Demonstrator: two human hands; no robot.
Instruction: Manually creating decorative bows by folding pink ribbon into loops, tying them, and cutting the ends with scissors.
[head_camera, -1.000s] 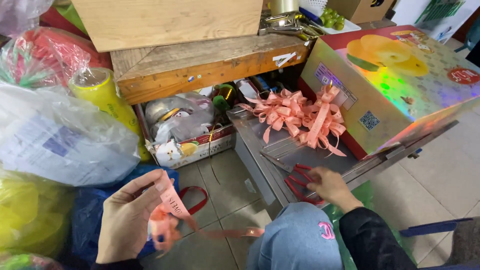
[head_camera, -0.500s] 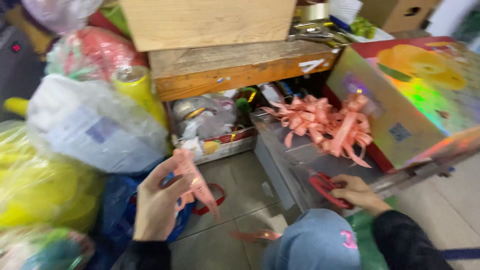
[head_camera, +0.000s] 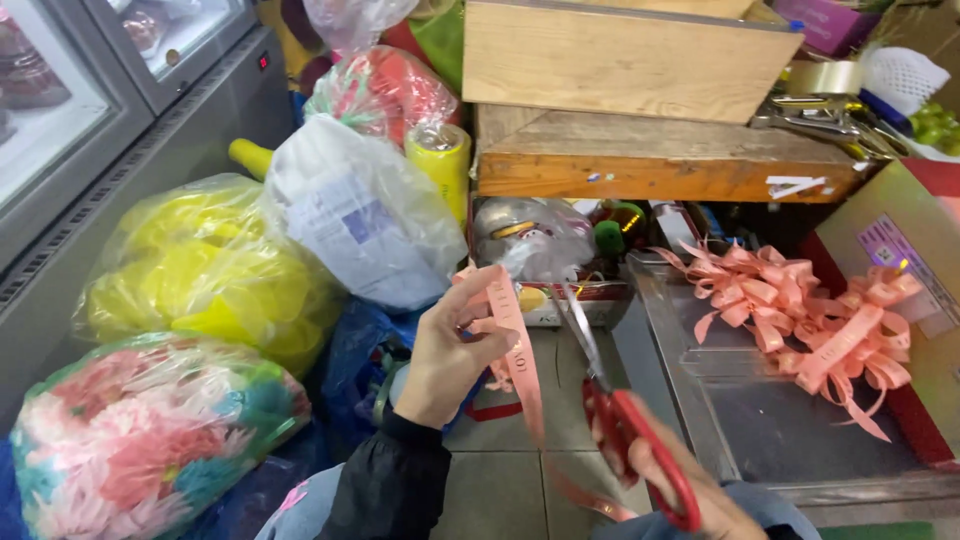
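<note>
My left hand (head_camera: 452, 350) pinches the top of a salmon-pink ribbon (head_camera: 518, 350) that hangs down past my lap. My right hand (head_camera: 690, 490) grips red-handled scissors (head_camera: 625, 420), blades pointing up and slightly apart beside the ribbon, near its upper part. To the right, a heap of finished pink ribbon bows (head_camera: 810, 315) lies on a metal tray (head_camera: 780, 440).
Bulging plastic bags sit at left: yellow (head_camera: 205, 265), white (head_camera: 350, 215) and flowered (head_camera: 140, 430). A wooden crate and bench (head_camera: 640, 150) stand behind, with tape and tools on top. A colourful cardboard box (head_camera: 900, 250) is at right, a freezer (head_camera: 90, 110) at far left.
My right hand has lifted the scissors off the tray and brought them to the ribbon. The left hand raised the ribbon, and my view swung left.
</note>
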